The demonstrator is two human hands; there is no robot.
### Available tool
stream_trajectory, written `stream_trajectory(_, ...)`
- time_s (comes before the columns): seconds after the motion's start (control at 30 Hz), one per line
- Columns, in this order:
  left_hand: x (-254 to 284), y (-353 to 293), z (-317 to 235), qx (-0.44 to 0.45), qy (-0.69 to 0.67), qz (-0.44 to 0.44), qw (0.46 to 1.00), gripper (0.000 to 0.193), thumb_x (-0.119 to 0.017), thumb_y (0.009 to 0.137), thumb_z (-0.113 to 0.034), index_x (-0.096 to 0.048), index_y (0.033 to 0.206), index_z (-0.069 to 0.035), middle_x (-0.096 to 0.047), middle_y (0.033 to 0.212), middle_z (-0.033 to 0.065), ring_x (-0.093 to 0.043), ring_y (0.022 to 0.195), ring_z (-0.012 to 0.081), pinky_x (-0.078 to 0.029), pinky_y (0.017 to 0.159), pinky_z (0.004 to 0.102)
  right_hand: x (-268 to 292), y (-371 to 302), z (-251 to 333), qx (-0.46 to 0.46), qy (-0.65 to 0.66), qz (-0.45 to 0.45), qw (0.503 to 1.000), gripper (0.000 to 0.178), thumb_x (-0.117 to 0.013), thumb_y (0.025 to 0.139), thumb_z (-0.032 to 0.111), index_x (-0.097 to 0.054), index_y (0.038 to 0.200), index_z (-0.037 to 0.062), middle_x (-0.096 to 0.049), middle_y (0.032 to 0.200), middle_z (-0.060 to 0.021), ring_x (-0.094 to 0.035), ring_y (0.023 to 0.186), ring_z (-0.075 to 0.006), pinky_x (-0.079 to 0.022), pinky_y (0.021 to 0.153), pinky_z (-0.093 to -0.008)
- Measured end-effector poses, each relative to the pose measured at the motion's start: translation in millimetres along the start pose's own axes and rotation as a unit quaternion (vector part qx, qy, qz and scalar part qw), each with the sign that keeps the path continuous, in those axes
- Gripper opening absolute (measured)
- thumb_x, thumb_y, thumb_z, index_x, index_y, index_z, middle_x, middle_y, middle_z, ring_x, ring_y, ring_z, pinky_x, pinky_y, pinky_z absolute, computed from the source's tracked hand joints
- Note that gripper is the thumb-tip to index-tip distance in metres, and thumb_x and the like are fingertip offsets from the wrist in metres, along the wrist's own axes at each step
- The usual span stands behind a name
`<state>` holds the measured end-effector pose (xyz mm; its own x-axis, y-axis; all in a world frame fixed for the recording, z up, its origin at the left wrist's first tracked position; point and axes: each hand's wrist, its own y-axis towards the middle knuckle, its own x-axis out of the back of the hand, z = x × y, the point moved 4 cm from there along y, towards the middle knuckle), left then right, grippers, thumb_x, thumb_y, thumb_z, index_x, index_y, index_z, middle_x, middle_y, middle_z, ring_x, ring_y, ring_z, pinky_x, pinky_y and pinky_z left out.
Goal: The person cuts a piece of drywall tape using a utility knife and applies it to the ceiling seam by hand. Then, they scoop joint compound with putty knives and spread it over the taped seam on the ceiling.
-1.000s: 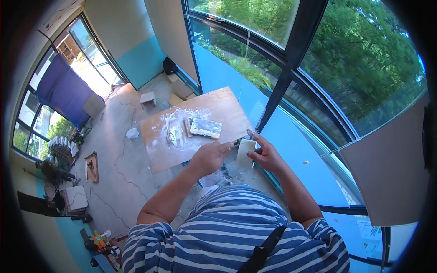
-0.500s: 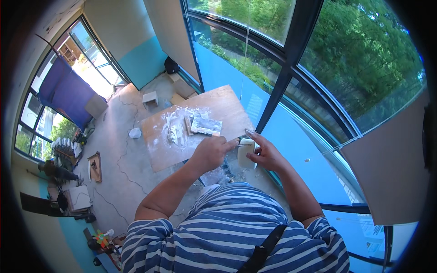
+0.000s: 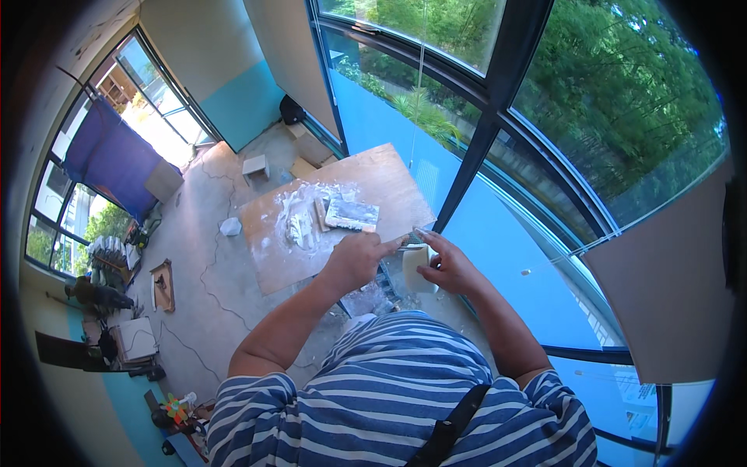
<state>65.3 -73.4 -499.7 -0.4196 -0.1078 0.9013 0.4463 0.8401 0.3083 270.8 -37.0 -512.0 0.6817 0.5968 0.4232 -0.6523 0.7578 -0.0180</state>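
In front of my chest, at the board's near right edge, my two hands are close together. My left hand [image 3: 356, 258] is closed, its fingertips pinching the edge of a pale mesh-like strip [image 3: 412, 240]. My right hand [image 3: 450, 262] curls round a cream, rounded, roll-like piece [image 3: 418, 271] just below the strip; its exact kind is unclear. On the plywood board [image 3: 381, 165] lies a flat rectangular trowel [image 3: 352, 215] smeared with white paste. Beside the trowel is a narrow tan piece [image 3: 320, 215], and white paste [image 3: 297, 222] spreads around them.
Tall windows [image 3: 615, 117] and blue panels [image 3: 513, 257] stand close on my right. A cable [image 3: 204, 276] runs over the concrete floor at left. A white box [image 3: 255, 166] sits beyond the board, and a shallow tray [image 3: 163, 286] and piled items [image 3: 113, 261] lie farther left.
My right hand and the cream piece have shifted slightly left, toward my left hand. More of the mesh-like strip shows between the hands. The trowel has stayed in place.
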Motion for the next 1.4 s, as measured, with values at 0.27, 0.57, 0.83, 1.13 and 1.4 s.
stream_trajectory(0.27, -27.0, -10.9, 25.7, 0.058, 0.034, 0.071, 0.995, 0.032, -0.071, 0.076, -0.02, -0.069, 0.107, -0.014, -0.062, 0.084, 0.0086, -0.062, 0.079, 0.029, -0.05, 0.07, 0.0404, -15.0, 4.4, -27.2, -0.001, 0.049, -0.027, 0.998, 0.073, -0.07, 0.082, 0.005, -0.037, 0.148, 0.0062, -0.046, 0.14, -0.0172, -0.064, 0.076, -0.0179, -0.054, 0.066, -0.0282)
stream_trajectory(0.57, -0.1, 8.6, 16.6, 0.013, -0.124, -0.048, 0.991, 0.029, -0.062, 0.082, -0.009, -0.068, 0.11, -0.01, -0.061, 0.081, 0.0099, -0.06, 0.077, 0.0303, -0.048, 0.068, 0.0427, 30.1, 12.9, 2.4, -0.059, 0.007, -0.049, 0.997, 0.077, -0.071, 0.081, 0.004, -0.036, 0.149, 0.008, -0.046, 0.14, -0.0165, -0.064, 0.076, -0.0157, -0.054, 0.066, -0.0267)
stream_trajectory(0.83, -1.6, 27.2, 8.7, -0.004, -0.071, -0.035, 0.997, 0.033, -0.061, 0.078, -0.005, -0.069, 0.109, -0.013, -0.056, 0.078, 0.0087, -0.058, 0.074, 0.0286, -0.047, 0.067, 0.0406, 20.5, 15.4, 4.6, -0.052, 0.004, -0.023, 0.998, 0.079, -0.073, 0.08, 0.006, -0.035, 0.15, 0.0098, -0.045, 0.141, -0.0173, -0.066, 0.078, -0.017, -0.055, 0.068, -0.0284)
stream_trajectory(1.13, -25.3, 4.0, 62.9, 0.094, -0.029, 0.033, 0.995, 0.031, -0.061, 0.08, -0.009, -0.068, 0.109, -0.011, -0.064, 0.088, 0.0137, -0.063, 0.081, 0.0341, -0.05, 0.072, 0.0443, 27.8, 16.7, 11.4, -0.088, 0.005, -0.039, 0.995, 0.082, -0.075, 0.078, 0.008, -0.036, 0.149, 0.0089, -0.043, 0.145, -0.0174, -0.066, 0.08, -0.0184, -0.056, 0.071, -0.0296)
stream_trajectory(1.4, -51.3, 8.0, 24.9, 0.269, -0.482, 0.002, 0.834, 0.049, -0.082, 0.079, -0.024, -0.062, 0.117, -0.002, -0.068, 0.102, 0.01, -0.064, 0.093, 0.0174, -0.051, 0.084, 0.031, 16.3, 32.0, -10.2, -0.082, 0.179, -0.099, 0.975, 0.084, -0.075, 0.08, 0.005, -0.031, 0.151, 0.0085, -0.041, 0.145, -0.0205, -0.067, 0.098, -0.0226, -0.057, 0.077, -0.0306)
